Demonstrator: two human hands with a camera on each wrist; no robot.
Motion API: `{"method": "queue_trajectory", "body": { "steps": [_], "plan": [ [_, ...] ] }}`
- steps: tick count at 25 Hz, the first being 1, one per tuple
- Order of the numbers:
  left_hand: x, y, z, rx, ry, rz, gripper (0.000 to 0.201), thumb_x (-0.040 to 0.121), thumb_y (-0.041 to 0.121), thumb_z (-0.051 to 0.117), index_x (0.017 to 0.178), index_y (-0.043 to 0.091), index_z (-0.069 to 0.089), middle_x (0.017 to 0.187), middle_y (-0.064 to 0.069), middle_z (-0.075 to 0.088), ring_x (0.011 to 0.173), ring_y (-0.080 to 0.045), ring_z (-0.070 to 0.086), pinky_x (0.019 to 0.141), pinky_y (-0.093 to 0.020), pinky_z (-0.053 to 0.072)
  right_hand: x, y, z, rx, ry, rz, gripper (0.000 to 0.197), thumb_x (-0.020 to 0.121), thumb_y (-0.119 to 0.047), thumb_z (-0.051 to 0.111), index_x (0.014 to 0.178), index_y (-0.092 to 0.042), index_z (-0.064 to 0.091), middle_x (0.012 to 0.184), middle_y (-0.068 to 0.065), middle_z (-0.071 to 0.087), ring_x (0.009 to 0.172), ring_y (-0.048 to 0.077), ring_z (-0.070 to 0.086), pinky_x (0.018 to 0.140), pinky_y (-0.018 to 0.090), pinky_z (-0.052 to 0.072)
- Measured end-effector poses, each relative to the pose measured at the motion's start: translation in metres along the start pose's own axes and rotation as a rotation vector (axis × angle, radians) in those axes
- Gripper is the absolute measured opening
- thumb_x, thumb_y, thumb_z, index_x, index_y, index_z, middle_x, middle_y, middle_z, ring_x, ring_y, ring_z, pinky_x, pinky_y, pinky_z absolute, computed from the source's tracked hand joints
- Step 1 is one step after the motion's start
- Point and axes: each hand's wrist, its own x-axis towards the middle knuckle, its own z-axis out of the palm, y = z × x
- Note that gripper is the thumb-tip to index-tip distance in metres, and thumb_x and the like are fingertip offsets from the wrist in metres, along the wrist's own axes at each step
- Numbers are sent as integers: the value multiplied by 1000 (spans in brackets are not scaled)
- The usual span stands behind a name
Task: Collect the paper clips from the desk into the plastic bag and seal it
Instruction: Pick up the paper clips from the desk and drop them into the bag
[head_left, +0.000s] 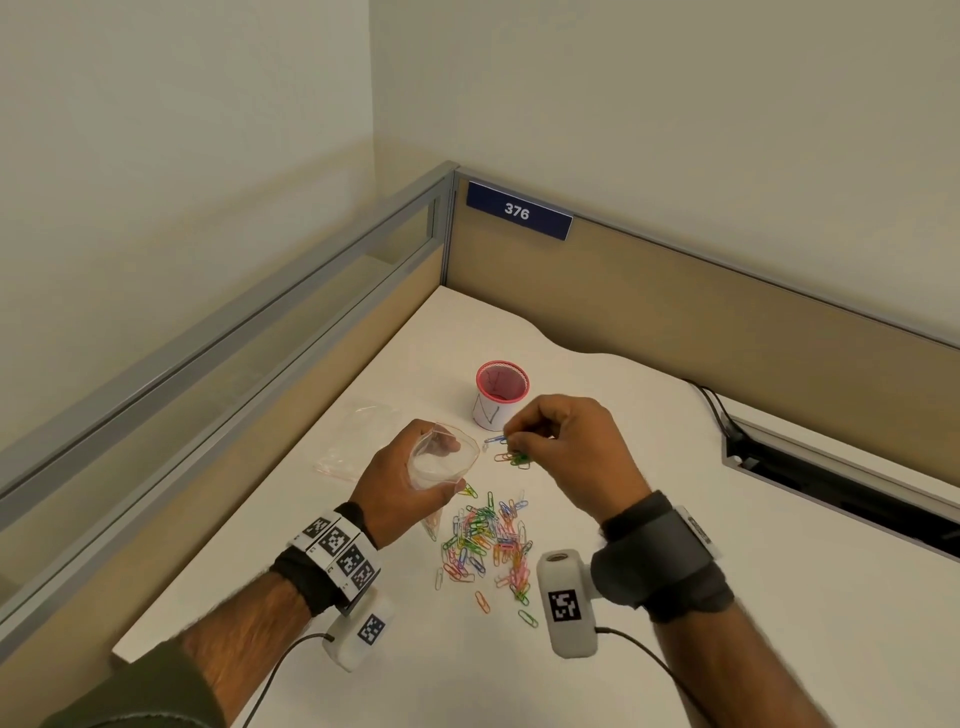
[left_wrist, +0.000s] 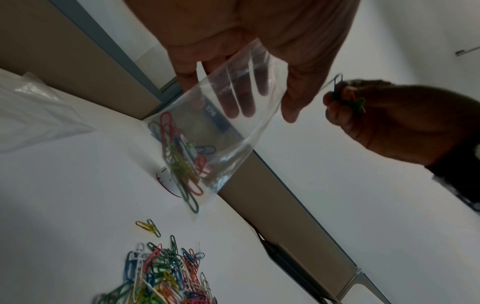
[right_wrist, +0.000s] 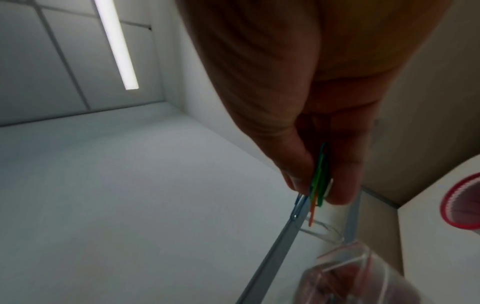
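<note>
My left hand (head_left: 410, 478) grips a clear plastic bag (head_left: 442, 460) with its mouth held wide, above the white desk (head_left: 675, 519). The left wrist view shows the bag (left_wrist: 233, 115) with several coloured clips (left_wrist: 182, 160) lying in its lower corner. Just right of the bag mouth, my right hand (head_left: 566, 447) pinches a small bunch of clips (head_left: 511, 452), green, orange and blue, between thumb and fingers (right_wrist: 303, 164); these held clips (right_wrist: 318, 181) hang over the bag (right_wrist: 345, 267). A pile of coloured paper clips (head_left: 485, 540) lies on the desk between my wrists.
A red-rimmed cup (head_left: 501, 395) stands behind my hands. Another clear bag (head_left: 358, 436) lies flat to the left. Partition walls (head_left: 675, 312) close the desk's back and left. A cable slot (head_left: 841, 478) with a black cable runs along the right.
</note>
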Motion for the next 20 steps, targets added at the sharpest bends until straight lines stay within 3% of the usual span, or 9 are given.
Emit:
{"method": "queue_trajectory", "body": {
  "steps": [2,7,10,12,16,18,20],
  "plan": [
    [1,2,1,-2,4,-3,48,72,42,77,112,28,55,111,14,66,110,-2,62,96,-28,52,4,-13,9,-80,-32,-63,8,86,-9,68,86,-15,72,81,-3,72,71,9,67,69,13,54],
    [1,3,6,2,24,3,47,71,41,78,108,40,50,98,28,64,97,7,63,78,-7,49,16,-23,44,-283,-87,-176,12,89,-9,59,90,-14,70,88,2,70,78,14,61,72,23,51],
    [1,3,7,20,33,12,49,73,35,81,107,44,47,102,44,59,100,15,59,81,-1,44,17,-25,53,-309,-74,-189,14,92,-12,56,94,-15,69,92,1,69,82,16,61,77,29,54],
    [0,3,5,5,33,26,46,73,42,78,109,42,50,106,40,60,105,10,60,88,-4,44,14,-26,51,-270,-36,-199,16,92,-10,54,96,-14,70,93,2,70,83,16,63,79,28,54],
    [-4,0,-1,-54,30,23,46,75,38,78,114,26,56,111,17,68,113,-10,64,99,-32,52,12,0,37,-170,90,-148,16,91,-6,56,96,-11,70,92,1,70,80,16,65,78,26,54],
    [-6,-2,-6,-81,38,19,44,77,29,81,114,22,57,112,10,69,113,-13,65,101,-39,52,9,40,36,-233,75,-24,14,90,-8,59,96,-12,70,95,2,71,81,17,65,80,31,55],
    [-6,-3,-9,-99,50,13,43,77,26,81,112,21,57,111,8,70,113,-15,65,103,-41,51,-5,88,43,-355,-67,188,15,87,-20,66,101,-14,69,105,5,69,87,16,62,85,31,53]
  ]
}}
